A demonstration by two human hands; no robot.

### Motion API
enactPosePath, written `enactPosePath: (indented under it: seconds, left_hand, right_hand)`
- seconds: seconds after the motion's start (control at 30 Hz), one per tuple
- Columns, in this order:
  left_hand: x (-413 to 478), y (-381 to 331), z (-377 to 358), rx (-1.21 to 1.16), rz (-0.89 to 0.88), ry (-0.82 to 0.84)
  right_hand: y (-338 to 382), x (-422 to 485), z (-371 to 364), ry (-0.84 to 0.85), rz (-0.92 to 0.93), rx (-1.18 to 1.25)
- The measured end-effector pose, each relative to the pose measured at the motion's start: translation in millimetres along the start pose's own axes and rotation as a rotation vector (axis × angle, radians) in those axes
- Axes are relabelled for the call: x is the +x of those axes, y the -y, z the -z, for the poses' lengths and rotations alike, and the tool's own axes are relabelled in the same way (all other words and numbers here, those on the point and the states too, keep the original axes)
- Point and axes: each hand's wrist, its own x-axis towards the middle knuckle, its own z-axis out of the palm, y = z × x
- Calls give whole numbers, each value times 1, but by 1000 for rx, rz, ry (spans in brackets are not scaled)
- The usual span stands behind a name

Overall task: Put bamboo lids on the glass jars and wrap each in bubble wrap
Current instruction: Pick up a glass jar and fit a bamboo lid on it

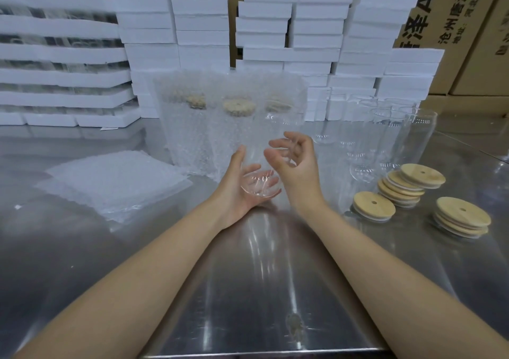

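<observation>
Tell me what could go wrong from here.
The glass jar rests on the open palm of the left hand above the steel table; it could slip and break. The leaning stack of bamboo lids sits close by the empty jars; the right hand, reaching for a lid, might topple it or knock glass.

From my remote view, lidless clear glass jar [260, 174] tilted, base in left hand [242, 190], bubble-wrapped lidded jars [237, 130] upright behind, bare jars [385, 138] right, bamboo lids [407, 185] stacked nearby, bubble wrap sheets [115, 177] piled left.
</observation>
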Motion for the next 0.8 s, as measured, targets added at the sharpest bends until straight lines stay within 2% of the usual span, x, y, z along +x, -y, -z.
enactPosePath:
  seconds: [0.1,0.2,0.47,0.57,0.8]
  left_hand:
    - [-2,-2,2,104,-33,-38]
    - [2,-6,6,93,-85,-112]
    - [2,-9,7,51,-228,-168]
    - [4,-11,11,134,-236,-186]
    - [9,-8,11,267,-275,-265]
  right_hand:
    - [-2,-4,2,70,171,-165]
    - [-4,-4,5,146,326,-354]
    - [5,-7,6,259,524,-469]
    - [6,-8,4,272,621,-541]
    - [6,-9,4,230,590,-534]
